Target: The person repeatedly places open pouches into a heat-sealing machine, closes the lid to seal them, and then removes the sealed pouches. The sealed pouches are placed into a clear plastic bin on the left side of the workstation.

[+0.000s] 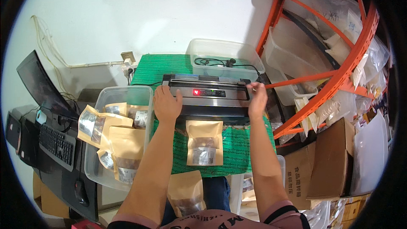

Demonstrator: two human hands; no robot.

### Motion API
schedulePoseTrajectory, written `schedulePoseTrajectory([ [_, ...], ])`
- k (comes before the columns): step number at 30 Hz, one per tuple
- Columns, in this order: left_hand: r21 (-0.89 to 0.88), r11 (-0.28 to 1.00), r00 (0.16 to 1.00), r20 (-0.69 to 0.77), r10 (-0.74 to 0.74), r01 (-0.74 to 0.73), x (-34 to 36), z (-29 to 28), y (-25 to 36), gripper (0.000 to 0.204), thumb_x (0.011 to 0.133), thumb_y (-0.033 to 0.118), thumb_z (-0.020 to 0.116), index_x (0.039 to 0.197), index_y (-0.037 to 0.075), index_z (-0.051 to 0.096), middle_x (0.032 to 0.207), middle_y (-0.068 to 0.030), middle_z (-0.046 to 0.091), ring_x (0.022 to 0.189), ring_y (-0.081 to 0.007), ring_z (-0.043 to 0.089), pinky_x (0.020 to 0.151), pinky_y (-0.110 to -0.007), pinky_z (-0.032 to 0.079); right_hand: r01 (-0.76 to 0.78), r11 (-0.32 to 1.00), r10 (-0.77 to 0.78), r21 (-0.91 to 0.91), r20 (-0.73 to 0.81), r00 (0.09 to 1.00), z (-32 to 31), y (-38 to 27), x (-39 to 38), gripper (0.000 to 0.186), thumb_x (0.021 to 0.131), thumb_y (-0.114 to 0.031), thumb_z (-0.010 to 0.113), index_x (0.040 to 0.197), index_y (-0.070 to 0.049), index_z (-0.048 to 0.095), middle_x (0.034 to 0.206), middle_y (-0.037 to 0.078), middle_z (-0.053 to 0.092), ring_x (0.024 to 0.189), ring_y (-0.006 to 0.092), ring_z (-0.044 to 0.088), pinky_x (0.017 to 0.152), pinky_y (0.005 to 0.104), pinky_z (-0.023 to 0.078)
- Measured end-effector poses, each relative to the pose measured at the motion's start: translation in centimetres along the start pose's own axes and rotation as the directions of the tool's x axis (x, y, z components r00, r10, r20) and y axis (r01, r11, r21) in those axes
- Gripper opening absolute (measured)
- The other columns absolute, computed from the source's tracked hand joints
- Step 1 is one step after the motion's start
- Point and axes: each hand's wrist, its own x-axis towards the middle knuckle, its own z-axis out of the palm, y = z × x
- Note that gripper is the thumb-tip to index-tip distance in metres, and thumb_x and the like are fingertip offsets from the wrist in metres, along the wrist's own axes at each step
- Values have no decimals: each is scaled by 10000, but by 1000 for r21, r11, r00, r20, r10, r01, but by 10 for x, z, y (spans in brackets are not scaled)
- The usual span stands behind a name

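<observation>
1. A black-and-silver sealer [207,95], long and low, sits on a green-covered table [163,65], its small red display lit.
2. The left hand [166,103] rests on the sealer's left end, fingers close together and flat, thumb apart.
3. The right hand [257,101] is at the sealer's right end, seen edge-on with fingers bent; I cannot tell whether it pinches anything.
4. A windowed tan pouch [204,144] lies in front of the sealer, top edge close by its front; whether it enters cannot be told.
5. Left of the sealer, a clear tub [95,171] holds similar pouches [127,138].
6. Behind the sealer, another clear bin [237,47] contains black cable [207,62].
7. Right of the sealer stands orange shelving [335,87].
</observation>
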Motion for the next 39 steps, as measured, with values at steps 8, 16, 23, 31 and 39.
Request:
schedulePoseTrajectory([
  [8, -221, 896, 890, 166, 424, -385, -4, -22, 0, 641, 738, 472, 733, 1202, 72, 544, 1233, -168, 505, 1243, -390, 417, 1014, -545, 341, -157, 798, 233, -582, 57, 971, -89, 20, -51, 546, 931, -461, 573, 1050, 72, 565, 868, 135, 614, 804, 233, 616, 710, 360, 484],
  [16, -105, 514, 394, 519, 759, -852, 28, -61, 36, 610, 632, 420, 780, 1124, 96, 620, 1248, -91, 538, 1303, -309, 401, 1076, -577, 295, -482, 858, 473, -176, -93, 876, -60, -21, -45, 414, 945, -390, 581, 1088, -8, 514, 799, 64, 570, 548, 134, 550, 482, 280, 437],
  [23, 19, 765, 765, -6, 643, -643, 121, -55, 60, 357, 708, 303, 731, 1008, 113, 691, 1084, -87, 584, 1140, -268, 512, 950, -453, 381, -87, 916, 140, -392, 110, 984, -37, -45, -45, 292, 971, -332, 530, 1062, -55, 552, 838, 64, 599, 635, 146, 589, 529, 296, 492],
  [31, 79, 933, 928, 162, 336, -351, 159, 22, 64, 580, 948, 423, 508, 1399, 68, 421, 1429, -104, 452, 1368, -303, 347, 1161, -505, 194, -148, 663, 564, -734, 360, 743, 6, -1, -158, 635, 914, -570, 514, 915, 49, 656, 806, 223, 664, 773, 369, 648, 715, 424, 498],
  [39, -103, 857, 806, 297, 512, -506, 134, -106, 58, 394, 829, 249, 634, 1154, 36, 565, 1168, -194, 583, 1053, -373, 574, 881, -443, 484, -233, 908, 302, -347, 158, 940, -91, -36, -219, 226, 965, -214, 592, 928, -2, 660, 798, 19, 637, 749, 79, 557, 673, 249, 466],
])
